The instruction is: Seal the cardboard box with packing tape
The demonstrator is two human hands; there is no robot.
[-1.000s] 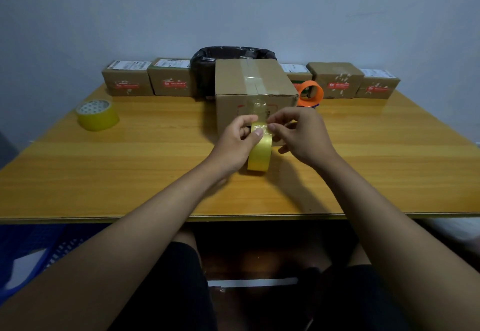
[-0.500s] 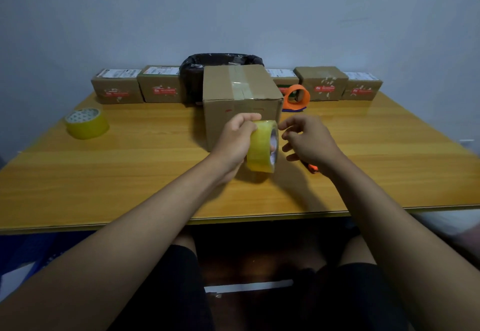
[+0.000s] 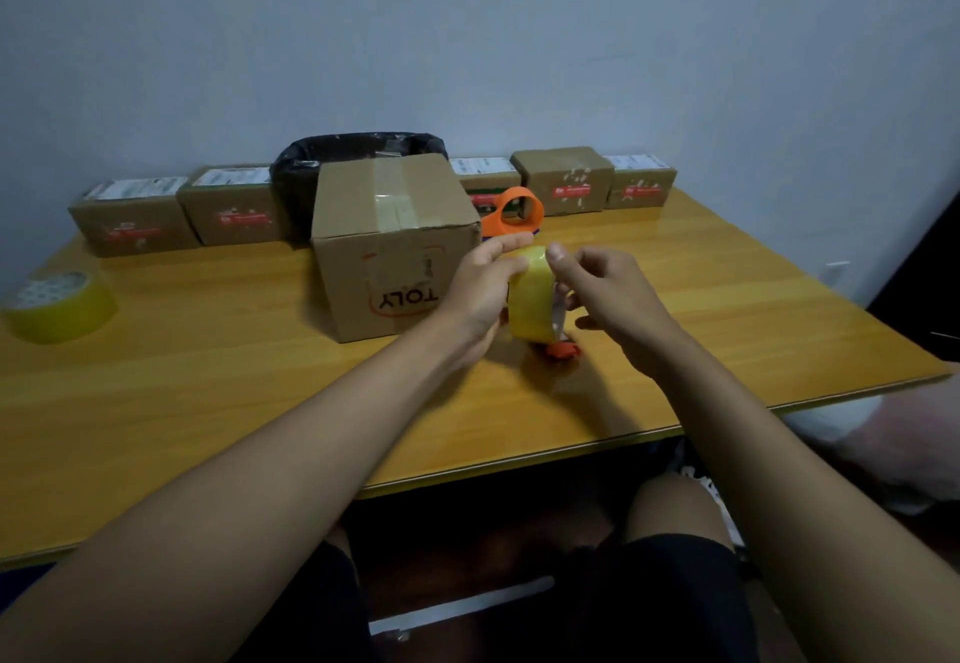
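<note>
A brown cardboard box (image 3: 395, 246) stands on the wooden table (image 3: 208, 381), its top flaps shut with a strip of clear tape along the seam. Just right of its front face, my left hand (image 3: 480, 293) grips a yellowish roll of packing tape (image 3: 532, 298), held on edge above the table. My right hand (image 3: 605, 293) is at the roll's right side, with thumb and forefinger pinching at its top rim. A small orange object (image 3: 563, 350) lies on the table under the roll, mostly hidden.
A second tape roll (image 3: 62, 306) lies at the far left. An orange tape dispenser (image 3: 517, 212) sits behind the box. Small brown parcels (image 3: 135, 218) line the wall, around a black-lined bin (image 3: 358, 153). The table's front edge is close to my lap.
The view has swung left and tilted. My left hand has lifted the roll and carried it to the right of the box front; my right hand has come back onto the roll's rim.
</note>
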